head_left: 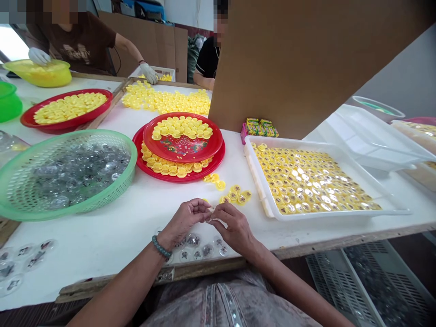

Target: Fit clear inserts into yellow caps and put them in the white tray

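Note:
My left hand [185,220] and my right hand [235,225] meet above the near part of the table, fingertips pinched together. A small pale piece sits between them, too hidden to name. Below my hands lie several clear printed domes [194,240]. Just beyond my fingers rest finished-looking yellow pieces with dark prints [235,195] and a few plain yellow cups [214,179]. To the right, a white tray [267,206] holds rows of printed yellow pieces [306,177]. Ahead, a red plate [184,152] with yellow cups on it rests on another red plate [218,163].
At left stands a green basket [126,190] of clear domes; more domes [23,263] lie before it. A cardboard sheet [289,59] rises behind the tray, near small colourful boxes [260,128]. Across the table, a gloved person [85,45] handles yellow pieces; another person [207,61] is partly hidden.

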The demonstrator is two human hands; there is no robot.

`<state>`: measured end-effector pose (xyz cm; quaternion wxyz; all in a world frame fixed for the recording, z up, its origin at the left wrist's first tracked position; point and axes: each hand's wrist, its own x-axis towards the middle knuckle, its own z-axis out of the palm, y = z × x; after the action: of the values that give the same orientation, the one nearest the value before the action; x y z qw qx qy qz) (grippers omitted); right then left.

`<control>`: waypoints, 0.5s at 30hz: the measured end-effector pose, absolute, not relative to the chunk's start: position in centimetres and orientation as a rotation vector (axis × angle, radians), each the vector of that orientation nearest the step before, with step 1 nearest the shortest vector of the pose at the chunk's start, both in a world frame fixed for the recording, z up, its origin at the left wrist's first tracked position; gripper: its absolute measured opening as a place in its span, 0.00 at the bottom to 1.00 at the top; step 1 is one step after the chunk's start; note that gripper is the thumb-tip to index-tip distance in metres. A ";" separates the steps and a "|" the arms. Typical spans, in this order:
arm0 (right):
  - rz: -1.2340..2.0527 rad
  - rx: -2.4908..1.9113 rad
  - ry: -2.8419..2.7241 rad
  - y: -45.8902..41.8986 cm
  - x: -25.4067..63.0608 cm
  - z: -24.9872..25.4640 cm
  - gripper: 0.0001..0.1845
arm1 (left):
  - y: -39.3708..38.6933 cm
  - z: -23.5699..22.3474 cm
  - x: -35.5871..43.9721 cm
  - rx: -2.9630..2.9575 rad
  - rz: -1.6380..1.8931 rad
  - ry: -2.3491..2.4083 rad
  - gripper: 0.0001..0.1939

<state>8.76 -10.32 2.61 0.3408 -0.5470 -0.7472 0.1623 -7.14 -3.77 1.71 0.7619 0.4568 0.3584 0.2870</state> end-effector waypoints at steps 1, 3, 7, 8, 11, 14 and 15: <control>0.429 -1.412 -1.942 -10.4 8.9 2.6 0.06 | -3.8 1.7 -7.2 0.990 0.612 0.771 0.16; 0.438 -1.388 -1.956 -10.7 8.9 2.6 0.06 | -3.7 1.6 -7.3 0.965 0.600 0.759 0.17; 0.407 -1.356 -1.988 -10.7 8.7 2.4 0.14 | -3.4 1.8 -7.7 0.913 0.588 0.754 0.19; 0.394 -1.359 -1.990 -10.6 8.6 2.4 0.15 | -3.3 1.8 -7.8 0.902 0.585 0.745 0.19; 0.371 -1.359 -2.001 -9.9 8.2 2.7 0.15 | -3.0 2.3 -8.1 0.874 0.583 0.708 0.21; 0.363 -1.363 -1.991 -8.9 8.5 3.2 0.14 | -2.6 2.7 -8.5 0.925 0.612 0.726 0.22; 0.363 -1.374 -1.983 -8.6 8.8 3.3 0.14 | -2.4 2.7 -8.7 0.978 0.650 0.763 0.21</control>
<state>8.82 -8.57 3.31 0.3438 -0.5290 -0.7632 0.1395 -8.65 -2.37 2.72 0.7646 0.4501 0.3512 0.2991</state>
